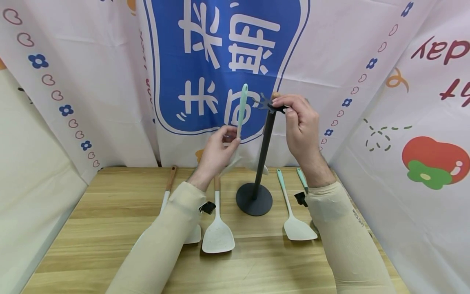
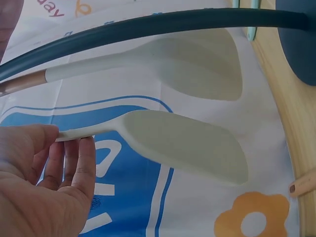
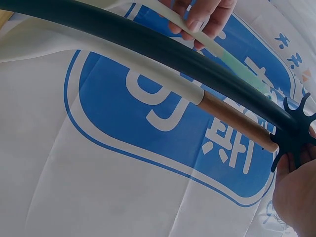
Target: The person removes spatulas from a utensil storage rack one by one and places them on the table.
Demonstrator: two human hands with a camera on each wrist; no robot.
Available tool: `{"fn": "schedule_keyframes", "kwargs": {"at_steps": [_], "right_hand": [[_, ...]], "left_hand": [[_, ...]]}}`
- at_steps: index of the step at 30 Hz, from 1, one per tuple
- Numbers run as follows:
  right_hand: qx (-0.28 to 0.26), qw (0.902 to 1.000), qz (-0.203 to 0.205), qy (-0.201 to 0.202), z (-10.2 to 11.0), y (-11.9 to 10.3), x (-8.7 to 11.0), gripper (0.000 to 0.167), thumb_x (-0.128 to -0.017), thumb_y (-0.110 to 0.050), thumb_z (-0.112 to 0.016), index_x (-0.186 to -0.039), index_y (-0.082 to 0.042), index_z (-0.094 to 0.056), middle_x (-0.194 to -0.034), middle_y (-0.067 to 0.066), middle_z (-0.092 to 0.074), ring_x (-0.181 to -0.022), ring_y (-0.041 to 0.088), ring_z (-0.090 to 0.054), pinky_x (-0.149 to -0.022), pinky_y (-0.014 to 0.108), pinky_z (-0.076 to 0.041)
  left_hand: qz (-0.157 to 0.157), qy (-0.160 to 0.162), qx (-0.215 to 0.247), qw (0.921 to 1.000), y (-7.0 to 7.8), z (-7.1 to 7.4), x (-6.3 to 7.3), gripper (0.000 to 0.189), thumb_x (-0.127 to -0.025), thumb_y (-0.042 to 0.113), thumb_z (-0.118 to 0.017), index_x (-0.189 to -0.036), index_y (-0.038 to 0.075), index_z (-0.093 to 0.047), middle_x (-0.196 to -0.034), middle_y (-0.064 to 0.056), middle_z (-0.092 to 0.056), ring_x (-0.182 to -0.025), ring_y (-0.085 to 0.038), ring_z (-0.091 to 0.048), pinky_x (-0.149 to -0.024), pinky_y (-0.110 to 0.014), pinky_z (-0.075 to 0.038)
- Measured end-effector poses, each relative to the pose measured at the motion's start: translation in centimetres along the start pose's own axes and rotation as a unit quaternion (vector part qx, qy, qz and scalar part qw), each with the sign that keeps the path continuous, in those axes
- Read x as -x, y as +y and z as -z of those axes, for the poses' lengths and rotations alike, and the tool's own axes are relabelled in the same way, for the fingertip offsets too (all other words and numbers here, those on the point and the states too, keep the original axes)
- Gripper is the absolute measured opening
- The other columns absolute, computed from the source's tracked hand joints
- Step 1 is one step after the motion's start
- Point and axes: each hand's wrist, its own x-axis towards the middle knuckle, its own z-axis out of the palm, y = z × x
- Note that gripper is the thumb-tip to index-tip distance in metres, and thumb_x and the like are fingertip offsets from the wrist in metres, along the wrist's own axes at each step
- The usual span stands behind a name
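Observation:
My left hand [image 1: 216, 153] pinches a spatula by the white neck below its mint-green handle [image 1: 242, 108], which points upward. Its broad pale blade [image 2: 187, 145] shows in the left wrist view. To the right, my right hand [image 1: 302, 126] holds the hooked top [image 3: 296, 128] of a black utensil stand [image 1: 264, 151] between thumb and fingers. A second spatula [image 2: 197, 64], with a brown wooden handle [image 3: 232, 118], hangs from the stand behind its pole. The mint-handled one is apart from the hooks.
On the wooden table [image 1: 121, 204], two wooden-handled spatulas lie on the left, one [image 1: 218, 237] beside the round stand base [image 1: 254, 206], the other partly behind my left sleeve. A mint-handled spatula [image 1: 299, 228] and another mint handle [image 1: 302, 177] lie right. Printed cloth [image 1: 330, 49] hangs behind.

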Motion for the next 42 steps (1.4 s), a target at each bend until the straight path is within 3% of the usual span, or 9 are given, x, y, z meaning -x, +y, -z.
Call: {"fn": "schedule_keyframes", "kwargs": {"at_steps": [16,33,42], "right_hand": [[0.004,1.0,-0.002,-0.002,0.1,0.0,0.0,0.044,-0.113,-0.01,-0.042,-0.116,0.007,-0.082,-0.125,0.026,-0.083,-0.136,0.036,-0.08,-0.123,0.032,-0.06],[0.004,1.0,0.002,0.0,0.0,0.0,-0.1,0.043,-0.112,-0.011,-0.042,-0.115,0.007,-0.082,-0.124,0.026,-0.083,-0.134,0.038,-0.08,-0.119,0.031,-0.06],[0.001,1.0,0.003,0.001,0.0,0.1,-0.1,0.043,-0.112,-0.011,-0.042,-0.115,0.007,-0.082,-0.124,0.025,-0.083,-0.134,0.037,-0.081,-0.12,0.031,-0.061]], "left_hand": [[0.003,0.007,-0.014,0.9999,0.0,3.6,1.5,0.031,-0.117,0.016,-0.074,-0.146,0.006,-0.069,-0.14,-0.017,-0.074,-0.13,-0.037,-0.072,-0.12,-0.059,-0.065],[0.029,0.036,-0.045,0.9979,0.0,7.9,3.6,0.035,-0.118,0.018,-0.074,-0.149,0.005,-0.065,-0.141,-0.02,-0.072,-0.135,-0.039,-0.072,-0.123,-0.061,-0.063],[0.031,0.057,-0.066,0.9957,-0.6,9.9,4.8,0.036,-0.117,0.019,-0.075,-0.148,0.006,-0.064,-0.139,-0.018,-0.073,-0.133,-0.034,-0.073,-0.12,-0.058,-0.066]]}}
